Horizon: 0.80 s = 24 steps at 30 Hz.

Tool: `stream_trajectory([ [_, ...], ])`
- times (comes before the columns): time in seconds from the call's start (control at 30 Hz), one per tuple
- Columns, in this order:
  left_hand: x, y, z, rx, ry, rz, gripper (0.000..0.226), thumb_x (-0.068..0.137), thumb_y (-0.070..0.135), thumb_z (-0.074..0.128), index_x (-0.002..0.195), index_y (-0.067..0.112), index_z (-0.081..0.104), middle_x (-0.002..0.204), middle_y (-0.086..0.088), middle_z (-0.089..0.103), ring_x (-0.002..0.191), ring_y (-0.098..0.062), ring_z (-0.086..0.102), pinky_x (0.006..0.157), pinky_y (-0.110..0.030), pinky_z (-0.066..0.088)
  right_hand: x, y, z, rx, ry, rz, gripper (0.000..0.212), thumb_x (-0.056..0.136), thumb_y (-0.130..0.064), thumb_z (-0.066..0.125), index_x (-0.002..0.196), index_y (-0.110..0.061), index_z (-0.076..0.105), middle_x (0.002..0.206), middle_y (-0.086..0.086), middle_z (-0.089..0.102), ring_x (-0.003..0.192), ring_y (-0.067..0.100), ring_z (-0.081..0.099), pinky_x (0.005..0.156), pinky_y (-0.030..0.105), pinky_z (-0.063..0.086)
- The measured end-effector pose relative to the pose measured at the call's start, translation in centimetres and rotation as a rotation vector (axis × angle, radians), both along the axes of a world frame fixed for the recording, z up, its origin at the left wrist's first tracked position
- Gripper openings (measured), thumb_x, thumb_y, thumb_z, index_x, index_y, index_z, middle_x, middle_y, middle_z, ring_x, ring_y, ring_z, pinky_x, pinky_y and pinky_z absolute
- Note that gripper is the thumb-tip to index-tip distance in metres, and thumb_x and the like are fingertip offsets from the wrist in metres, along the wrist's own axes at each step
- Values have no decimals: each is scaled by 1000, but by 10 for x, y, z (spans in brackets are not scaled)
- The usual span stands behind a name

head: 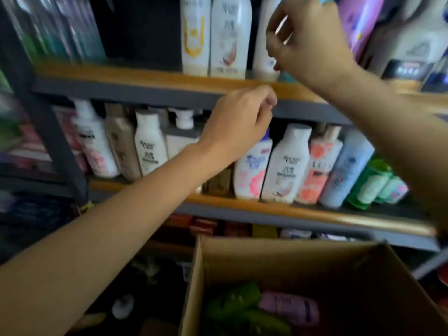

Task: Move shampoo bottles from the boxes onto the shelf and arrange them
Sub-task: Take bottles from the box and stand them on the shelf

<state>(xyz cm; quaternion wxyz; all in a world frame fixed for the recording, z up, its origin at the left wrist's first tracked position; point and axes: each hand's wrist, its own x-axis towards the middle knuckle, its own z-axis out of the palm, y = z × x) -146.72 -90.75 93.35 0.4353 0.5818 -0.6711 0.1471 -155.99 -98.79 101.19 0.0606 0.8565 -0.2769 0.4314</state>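
A: Where are the hands?

B: I see my right hand (306, 42) high at the top shelf (135, 77), fingers curled round a teal bottle (287, 77); only slivers of it show, at the cap above the knuckles and at the base below the palm. It stands just beside a white bottle (263, 40) at the end of a row of three.

A: And the left?

B: My left hand (238, 124) hangs in front of that shelf's front edge, fingers loosely curled, holding nothing.

A: Any room up there?

B: Left of the white row there is a dark gap on the board, then blurred tall packs (55, 27) at the far left. Right of my hand, purple packs (358, 23) stand close.

A: The shelf itself?

B: Orange wood-look boards with a rounded lip, on grey metal rails. The lower shelf (278, 209) is packed edge to edge with smooth plastic bottles, white, tan, pink, pale blue and green, several leaning.

A: The box?

B: A brown cardboard box (303, 260) sits open below, matte walls. Green bottles (237, 301) and a lilac bottle (289, 307) lie on their sides inside.
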Motion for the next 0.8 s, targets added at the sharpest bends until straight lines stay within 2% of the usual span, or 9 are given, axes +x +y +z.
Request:
stream_trajectory([
  [0.1, -23, 12, -71, 286, 5, -20, 21, 88, 12, 48, 99, 13, 66, 96, -1, 69, 83, -17, 63, 76, -34, 50, -61, 29, -63, 59, 270, 77, 22, 86, -21, 45, 85, -8, 62, 70, 6, 64, 64, 20, 57, 74, 32, 45],
  [0.27, -63, 29, -167, 698, -77, -123, 23, 93, 15, 44, 105, 16, 63, 84, 5, 60, 83, -14, 58, 70, -29, 43, -109, 35, -205, 298, 662, 83, 23, 78, -17, 47, 73, -4, 66, 67, 16, 67, 58, 33, 64, 56, 32, 46],
  [0.3, -68, 33, -182, 768, -125, -131, 23, 93, 16, 43, 106, 15, 63, 85, 5, 59, 85, -16, 58, 70, -30, 44, -115, 37, -232, 364, 747, 106, 25, 82, -20, 45, 78, -6, 66, 72, 15, 68, 62, 33, 64, 55, 31, 47],
  [0.37, -74, 44, -206, 905, -188, -186, 25, 94, 17, 43, 111, 14, 62, 103, 0, 63, 95, -19, 60, 75, -34, 49, -128, 45, -282, 560, 1092, 156, 35, 86, -31, 37, 90, -12, 65, 90, 11, 69, 80, 30, 63, 67, 32, 50],
  [0.43, -76, 57, -222, 988, -202, -234, 25, 95, 16, 44, 113, 14, 62, 112, -1, 63, 99, -19, 59, 78, -34, 50, -142, 52, -319, 777, 1357, 210, 24, 86, -28, 50, 89, -12, 67, 93, 9, 69, 85, 26, 63, 71, 29, 46],
  [0.53, -68, 71, -238, 1034, -192, -189, 24, 94, 15, 45, 110, 14, 63, 109, -2, 64, 94, -17, 60, 75, -30, 49, -142, 64, -356, 971, 1365, 331, 17, 84, -25, 64, 92, -10, 66, 92, 6, 69, 79, 15, 62, 71, 24, 50],
  [0.67, -56, 84, -258, 1181, -218, -100, 22, 94, 12, 43, 107, 11, 61, 102, -7, 65, 87, -20, 63, 75, -36, 54, -122, 98, -405, 873, 1682, 441, 19, 91, -25, 57, 97, -7, 61, 83, 6, 59, 66, 16, 50, 62, 20, 41],
  [0.73, -53, 91, -265, 1247, -241, -92, 25, 95, 10, 40, 111, 12, 60, 103, -8, 64, 88, -22, 62, 73, -34, 53, -111, 116, -427, 817, 1789, 516, 34, 90, -25, 59, 112, 1, 60, 107, 18, 62, 87, 31, 58, 77, 33, 44],
  [0.8, -51, 96, -267, 1269, -238, -85, 28, 96, 10, 39, 117, 13, 58, 107, -7, 63, 90, -22, 62, 69, -32, 50, -105, 129, -438, 819, 1781, 510, 39, 89, -24, 61, 118, 1, 58, 121, 18, 59, 107, 33, 58, 90, 38, 46],
])
